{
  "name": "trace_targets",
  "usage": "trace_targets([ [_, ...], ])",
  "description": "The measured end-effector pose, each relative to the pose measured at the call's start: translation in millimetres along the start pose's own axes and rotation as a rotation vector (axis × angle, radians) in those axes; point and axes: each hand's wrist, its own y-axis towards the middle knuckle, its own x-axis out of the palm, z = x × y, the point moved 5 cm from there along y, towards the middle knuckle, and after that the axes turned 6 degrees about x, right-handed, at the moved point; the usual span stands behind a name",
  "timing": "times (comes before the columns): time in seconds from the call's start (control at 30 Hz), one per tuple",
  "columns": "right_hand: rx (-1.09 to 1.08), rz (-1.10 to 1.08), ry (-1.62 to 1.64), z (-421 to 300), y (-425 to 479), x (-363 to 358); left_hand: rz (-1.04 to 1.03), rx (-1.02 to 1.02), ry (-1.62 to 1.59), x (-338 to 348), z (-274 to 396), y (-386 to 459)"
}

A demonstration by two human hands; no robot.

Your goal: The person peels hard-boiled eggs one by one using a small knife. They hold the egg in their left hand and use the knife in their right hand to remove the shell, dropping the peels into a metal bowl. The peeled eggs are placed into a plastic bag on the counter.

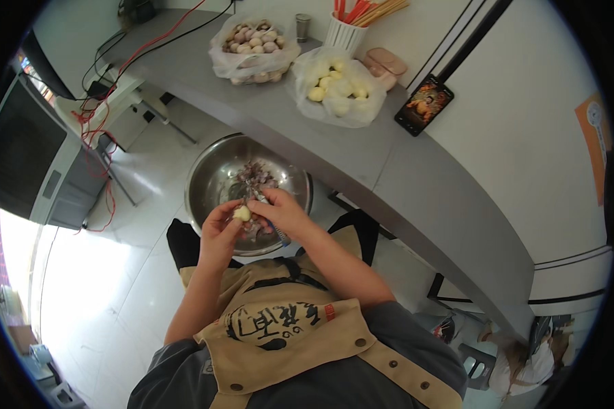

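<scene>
My left hand [219,230] grips a pale, mostly peeled garlic bulb [242,213] between thumb and fingers. In my right hand [285,212] is a utility knife [281,235] with a blue body, its tip hidden near the fingers. The right thumb touches the garlic or lies right beside it. Both hands are over a wide stainless steel basin [199,174], low in front of my knees. Purplish garlic skins [257,176] lie inside the basin, and more show beneath my fingers.
The grey counter [332,148] curves past the basin's far side. On it are a plastic bag of unpeeled garlic [256,48], a bag of peeled garlic [337,92], a chopstick holder [345,33], a pink container [385,66] and a propped phone [424,105]. Red cables [89,122] hang at left.
</scene>
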Motion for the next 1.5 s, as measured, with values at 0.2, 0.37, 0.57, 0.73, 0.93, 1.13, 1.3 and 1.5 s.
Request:
trace_targets([
  [0.2, -0.168, 0.274, -0.288, -12, -9, 5, 0.066, -0.020, -0.110, 2, -7, 2],
  [0.37, -0.380, 0.456, -0.472, -5, -10, 11, 0.155, 0.030, 0.070, -3, -16, 5],
  [0.57, -0.347, 0.509, -0.490, 10, -2, -4, 0.209, 0.096, 0.053, 7, -4, 4],
  [0.73, -0.316, 0.532, -0.490, 6, -4, -5, 0.200, 0.077, 0.003, 1, -12, 4],
  [0.93, -0.228, 0.514, -0.682, 14, 0, -23, 0.219, 0.083, -0.068, 1, 5, 13],
  [1.13, -0.236, 0.439, -0.910, 49, 6, -32, 0.182, 0.053, 0.024, -3, -5, 15],
  [1.3, -0.092, 0.390, -0.923, 45, -1, -30, 0.197, 0.012, 0.050, -3, -8, 12],
  [1.5, -0.091, 0.320, -0.895, 64, 4, -33, 0.179, 0.013, 0.106, -1, -10, 10],
])
